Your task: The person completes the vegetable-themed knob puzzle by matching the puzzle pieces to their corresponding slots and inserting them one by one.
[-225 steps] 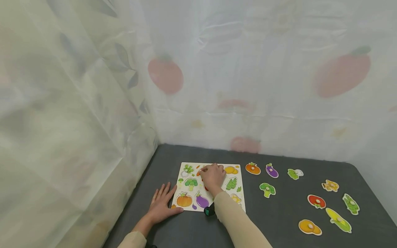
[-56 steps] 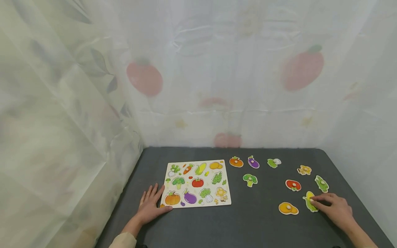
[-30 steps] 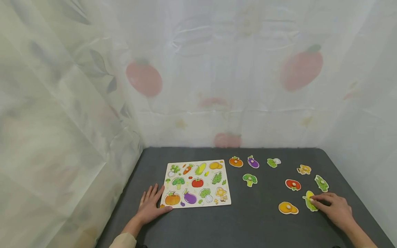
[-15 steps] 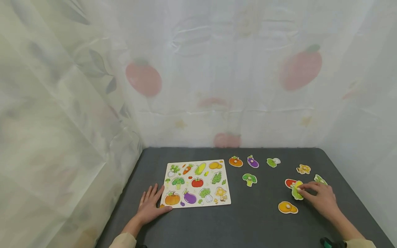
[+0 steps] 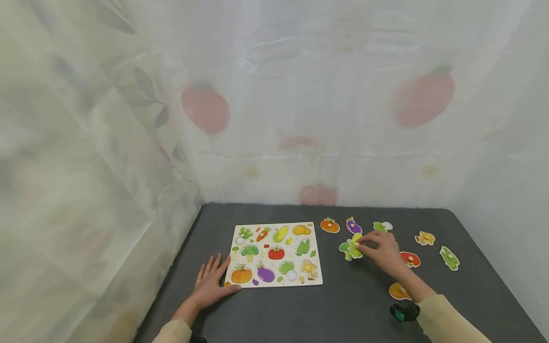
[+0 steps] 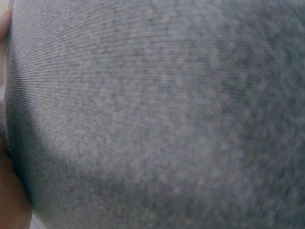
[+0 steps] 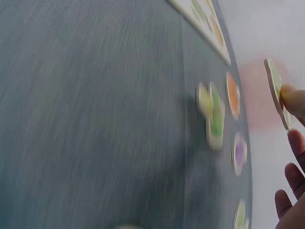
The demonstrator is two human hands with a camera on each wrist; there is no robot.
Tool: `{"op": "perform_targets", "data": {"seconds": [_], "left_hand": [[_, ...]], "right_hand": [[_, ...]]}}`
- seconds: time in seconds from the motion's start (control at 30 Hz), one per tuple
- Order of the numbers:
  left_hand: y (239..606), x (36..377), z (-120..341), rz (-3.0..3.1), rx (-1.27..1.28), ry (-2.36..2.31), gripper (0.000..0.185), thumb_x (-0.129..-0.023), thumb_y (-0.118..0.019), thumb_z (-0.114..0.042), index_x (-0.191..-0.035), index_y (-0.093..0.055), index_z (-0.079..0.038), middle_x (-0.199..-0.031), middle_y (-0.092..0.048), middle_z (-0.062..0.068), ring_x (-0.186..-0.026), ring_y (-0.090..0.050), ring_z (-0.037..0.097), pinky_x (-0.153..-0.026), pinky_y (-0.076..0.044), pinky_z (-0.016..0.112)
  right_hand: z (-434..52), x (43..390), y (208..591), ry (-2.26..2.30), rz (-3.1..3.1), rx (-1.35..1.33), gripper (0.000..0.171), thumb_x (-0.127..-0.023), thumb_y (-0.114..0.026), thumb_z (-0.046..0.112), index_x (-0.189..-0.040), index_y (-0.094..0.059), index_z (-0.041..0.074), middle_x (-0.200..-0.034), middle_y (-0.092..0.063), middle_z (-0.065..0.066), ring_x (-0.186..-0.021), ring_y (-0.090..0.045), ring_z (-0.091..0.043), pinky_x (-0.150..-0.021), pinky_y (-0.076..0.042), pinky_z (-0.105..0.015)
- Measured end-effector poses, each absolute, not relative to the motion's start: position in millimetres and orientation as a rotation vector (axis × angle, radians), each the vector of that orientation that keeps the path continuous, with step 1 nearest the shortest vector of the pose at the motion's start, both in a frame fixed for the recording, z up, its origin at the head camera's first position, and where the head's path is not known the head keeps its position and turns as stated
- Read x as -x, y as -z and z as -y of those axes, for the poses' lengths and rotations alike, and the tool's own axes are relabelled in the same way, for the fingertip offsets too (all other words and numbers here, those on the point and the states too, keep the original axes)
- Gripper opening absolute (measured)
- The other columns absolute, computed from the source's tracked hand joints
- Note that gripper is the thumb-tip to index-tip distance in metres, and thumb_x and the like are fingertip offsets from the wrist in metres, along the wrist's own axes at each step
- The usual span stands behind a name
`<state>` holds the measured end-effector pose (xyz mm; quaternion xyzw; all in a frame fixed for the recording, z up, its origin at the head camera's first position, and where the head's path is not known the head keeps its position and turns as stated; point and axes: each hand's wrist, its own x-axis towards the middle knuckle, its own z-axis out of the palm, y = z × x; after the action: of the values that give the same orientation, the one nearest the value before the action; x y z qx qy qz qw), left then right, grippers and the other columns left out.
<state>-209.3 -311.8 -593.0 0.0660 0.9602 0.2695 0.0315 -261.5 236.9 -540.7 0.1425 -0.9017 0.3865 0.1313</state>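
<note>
On the dark worktop (image 5: 266, 309), the left hand (image 5: 212, 286) lies flat, fingers spread, against the puzzle board's (image 5: 276, 254) near corner. To its right, the right hand (image 5: 383, 250) pinches the corn piece (image 5: 354, 247) by its knob, lifted above the broccoli piece (image 5: 344, 248). Mid-carry, it seems; next the piece needs lining up over the board's corn recess (image 5: 280, 233).

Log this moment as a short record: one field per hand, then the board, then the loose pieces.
left hand: left hand lies flat on the grey table, fingertips at the puzzle board's near-left corner
right hand: right hand pinches the corn piece by its knob, lifted above the table
board: puzzle board lies flat, printed with vegetables
loose pieces: broccoli piece, pumpkin piece, eggplant piece, tomato piece
</note>
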Motion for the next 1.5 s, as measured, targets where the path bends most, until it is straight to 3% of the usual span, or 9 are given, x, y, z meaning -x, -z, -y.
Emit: {"op": "perform_targets", "data": {"seconds": [0.2,0.43,0.6,0.73,1.23,1.5], "left_hand": [[592,208,311,-2.948,-0.193,-0.837,0.108,-0.079,-0.076,-0.066,-0.162,-0.032,-0.012,-0.167,-0.018,0.025,-0.153,-0.005,0.048,-0.118,0.003,0.066],[595,209,310,-2.959,-0.196,-0.847,0.109,-0.079,-0.073,-0.071,-0.163,-0.032,-0.016,-0.167,-0.019,0.023,-0.154,-0.005,0.046,-0.119,0.003,0.065],[595,210,310,-2.964,-0.207,-0.839,0.108,-0.080,-0.074,-0.069,-0.163,-0.033,-0.015,-0.166,-0.019,0.025,-0.153,-0.006,0.047,-0.119,0.002,0.065],[594,209,310,-2.951,-0.205,-0.845,0.108,-0.080,-0.074,-0.070,-0.163,-0.032,-0.015,-0.167,-0.018,0.024,-0.153,-0.005,0.047,-0.119,0.003,0.065],[602,211,313,-2.952,-0.184,-0.797,0.111,-0.078,-0.070,-0.077,-0.164,-0.028,-0.021,-0.169,-0.015,0.017,-0.155,-0.004,0.041,-0.121,0.003,0.060],[589,207,309,-2.924,-0.165,-0.769,0.108,-0.081,-0.071,-0.073,-0.164,-0.028,-0.020,-0.170,-0.014,0.017,-0.155,-0.003,0.042,-0.121,0.002,0.060]], "right_hand": [[-182,284,539,-1.111,2.674,-0.402,0.011,-0.088,-0.083,0.028,-0.094,-0.081,0.019,-0.103,-0.066,-0.004,-0.107,-0.053,-0.035,-0.096,-0.034,-0.063],[-131,301,538,-1.140,2.703,-0.350,0.012,-0.087,-0.083,0.030,-0.092,-0.082,0.019,-0.103,-0.065,-0.007,-0.104,-0.052,-0.034,-0.093,-0.038,-0.057],[-100,314,543,-1.146,2.758,-0.304,0.013,-0.089,-0.080,0.038,-0.093,-0.081,0.026,-0.109,-0.063,-0.004,-0.117,-0.047,-0.035,-0.101,-0.033,-0.060],[-78,323,546,-1.145,2.758,-0.305,0.012,-0.089,-0.080,0.039,-0.093,-0.081,0.027,-0.112,-0.063,-0.004,-0.118,-0.048,-0.035,-0.104,-0.033,-0.060],[-21,338,557,-1.083,2.826,-0.187,0.008,-0.087,-0.081,0.036,-0.088,-0.081,0.028,-0.111,-0.063,-0.006,-0.120,-0.046,-0.038,-0.100,-0.033,-0.058],[-8,343,564,-1.083,2.830,-0.185,0.011,-0.088,-0.081,0.036,-0.090,-0.082,0.026,-0.107,-0.063,-0.004,-0.117,-0.048,-0.036,-0.099,-0.033,-0.058]]}}
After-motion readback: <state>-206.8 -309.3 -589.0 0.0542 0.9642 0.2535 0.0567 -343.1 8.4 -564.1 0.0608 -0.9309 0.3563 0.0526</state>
